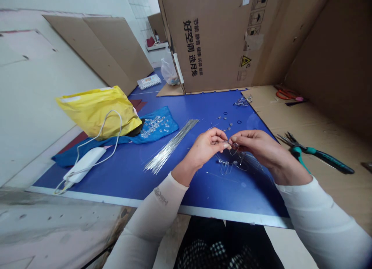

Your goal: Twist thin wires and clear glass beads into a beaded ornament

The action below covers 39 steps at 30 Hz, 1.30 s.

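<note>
Above the blue tabletop, my left hand (207,147) pinches a thin wire (226,142) between thumb and fingertips. My right hand (260,149) is closed on the same piece from the other side, its fingertips almost meeting the left ones. A clear bead (235,146) shows at the right fingertips, with a wire loop hanging below; the exact joint is too small to make out. Under the hands lie several wire pieces with clear beads (226,163). To the left rests a bundle of straight silvery wires (173,145), apart from the hands.
Loose clear beads (155,125) lie on a blue bag (171,120) beside a yellow bag (101,110). A white power strip (87,164) with its cord is at left. Green-handled pliers (322,156) and orange-handled scissors (286,94) lie on cardboard at right. A large carton (221,40) stands behind.
</note>
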Available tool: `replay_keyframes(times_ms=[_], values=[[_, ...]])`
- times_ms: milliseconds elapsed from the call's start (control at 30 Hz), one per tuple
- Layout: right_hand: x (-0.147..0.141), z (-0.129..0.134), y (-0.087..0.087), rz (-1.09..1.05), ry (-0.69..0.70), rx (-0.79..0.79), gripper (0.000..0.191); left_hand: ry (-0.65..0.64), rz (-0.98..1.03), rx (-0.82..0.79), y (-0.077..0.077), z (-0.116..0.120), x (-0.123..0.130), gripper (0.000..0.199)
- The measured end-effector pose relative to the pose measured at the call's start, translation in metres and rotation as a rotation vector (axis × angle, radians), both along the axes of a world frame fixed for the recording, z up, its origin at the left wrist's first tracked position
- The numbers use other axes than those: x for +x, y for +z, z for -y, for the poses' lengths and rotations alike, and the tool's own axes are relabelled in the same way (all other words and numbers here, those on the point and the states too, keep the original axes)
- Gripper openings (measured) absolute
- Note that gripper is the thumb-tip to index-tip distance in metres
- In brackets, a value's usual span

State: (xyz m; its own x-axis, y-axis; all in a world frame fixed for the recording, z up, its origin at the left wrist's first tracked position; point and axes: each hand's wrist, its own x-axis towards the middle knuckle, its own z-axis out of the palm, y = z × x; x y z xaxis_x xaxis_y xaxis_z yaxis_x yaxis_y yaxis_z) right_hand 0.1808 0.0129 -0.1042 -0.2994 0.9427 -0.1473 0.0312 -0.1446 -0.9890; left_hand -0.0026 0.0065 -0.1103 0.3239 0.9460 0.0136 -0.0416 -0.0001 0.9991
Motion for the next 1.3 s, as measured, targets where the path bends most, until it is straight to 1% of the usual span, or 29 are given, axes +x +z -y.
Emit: replay_keyframes(times_ms=[167,367,467,600,733,1000,1300], values=[[0.003,-0.002,-0.002,0.0,0.021,-0.001,0.025,-0.012,-0.025,-0.033,-0.001,-0.001,-0.002,0.019],[0.005,-0.003,0.001,0.035,0.072,0.003,0.024,-0.019,-0.034,-0.087,0.002,-0.001,-0.004,0.024],[0.006,-0.003,0.001,-0.024,0.106,-0.032,0.024,-0.052,-0.024,-0.096,0.001,-0.001,-0.005,0.024],[0.008,-0.005,-0.002,-0.143,0.19,-0.116,0.023,-0.107,0.031,-0.109,-0.002,-0.003,-0.006,0.024],[0.009,-0.007,-0.004,-0.188,0.236,-0.145,0.021,-0.141,0.078,-0.126,-0.002,-0.003,-0.006,0.026],[0.009,-0.009,-0.008,-0.165,0.263,-0.091,0.027,-0.148,0.069,-0.167,0.001,-0.002,-0.008,0.028],[0.003,-0.006,-0.01,-0.168,0.211,-0.005,0.025,-0.145,0.066,-0.157,0.002,-0.002,-0.009,0.026]])
